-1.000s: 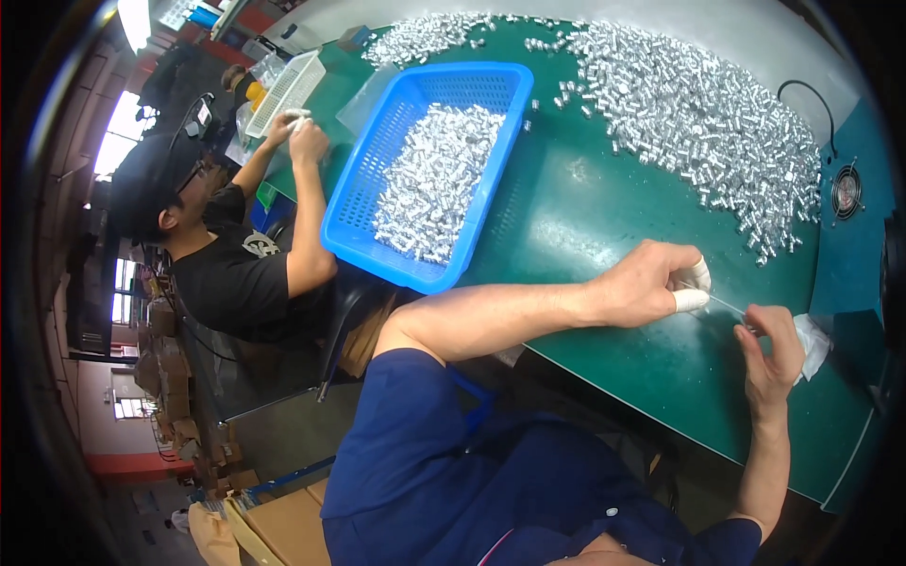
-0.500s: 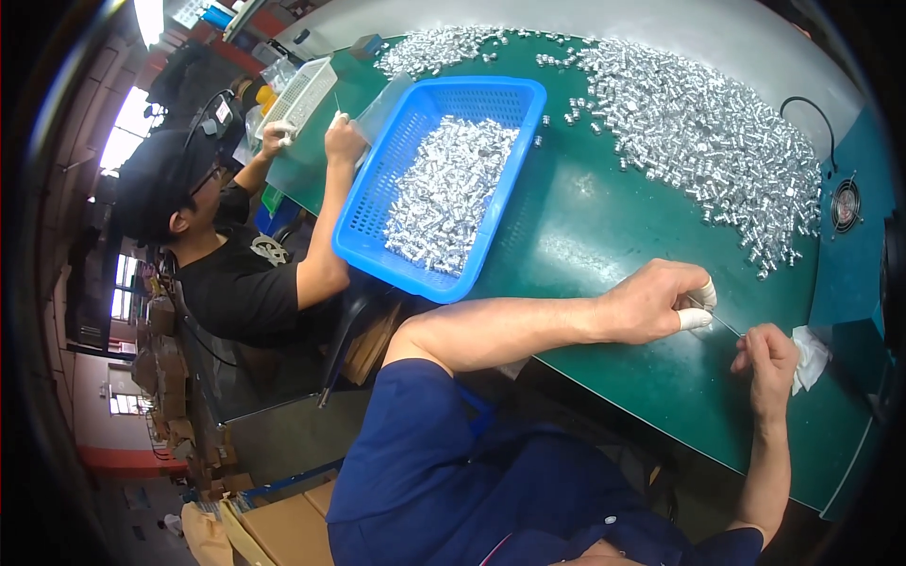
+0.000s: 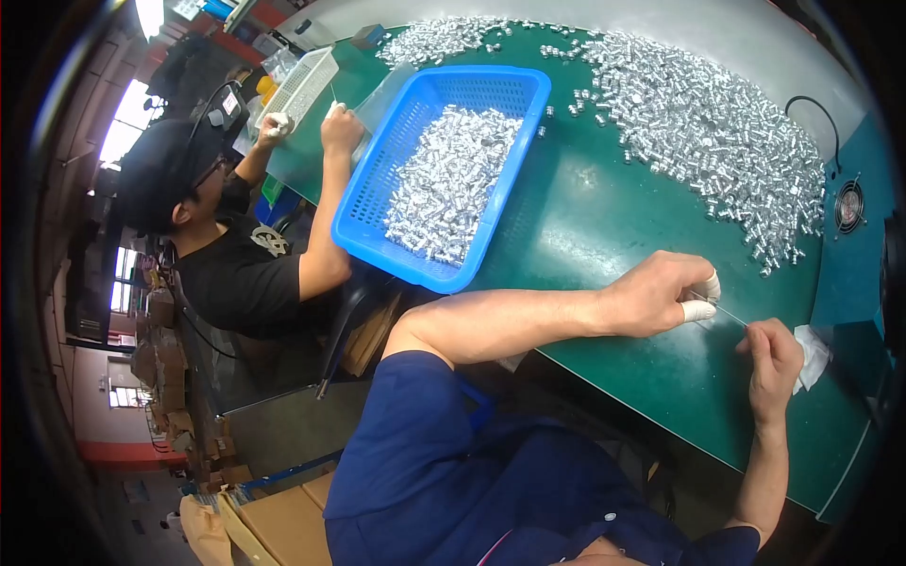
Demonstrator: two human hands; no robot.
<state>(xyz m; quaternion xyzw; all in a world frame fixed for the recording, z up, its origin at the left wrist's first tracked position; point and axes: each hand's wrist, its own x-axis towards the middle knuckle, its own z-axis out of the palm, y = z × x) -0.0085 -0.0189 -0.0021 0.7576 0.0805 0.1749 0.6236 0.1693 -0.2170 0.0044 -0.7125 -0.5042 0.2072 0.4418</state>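
Over the green tabletop, my left hand (image 3: pixel 651 294) is closed in a pinch, white covers on its thumb and forefinger. What sits between those fingertips is too small and hidden to name. My right hand (image 3: pixel 776 363) is closed around one end of a thin straight rod (image 3: pixel 730 314), which reaches across to the left fingertips. Beyond the hands spreads a large heap of small shiny metal cylindrical parts (image 3: pixel 708 132). A blue plastic basket (image 3: pixel 486 247) to the left holds many more such silvery parts.
A teal machine (image 3: pixel 854 255) with a round fan stands at the right edge; a crumpled white tissue (image 3: pixel 812 357) lies beside my right hand. At far left, a co-worker (image 3: pixel 241 255) in black works by a white tray (image 3: pixel 307 87). Another heap of metal parts (image 3: pixel 439 40) lies behind the basket.
My right hand has shifted slightly to the right, and more of the rod shows between the hands. My left hand keeps its pinch. The whole view has tilted a little.
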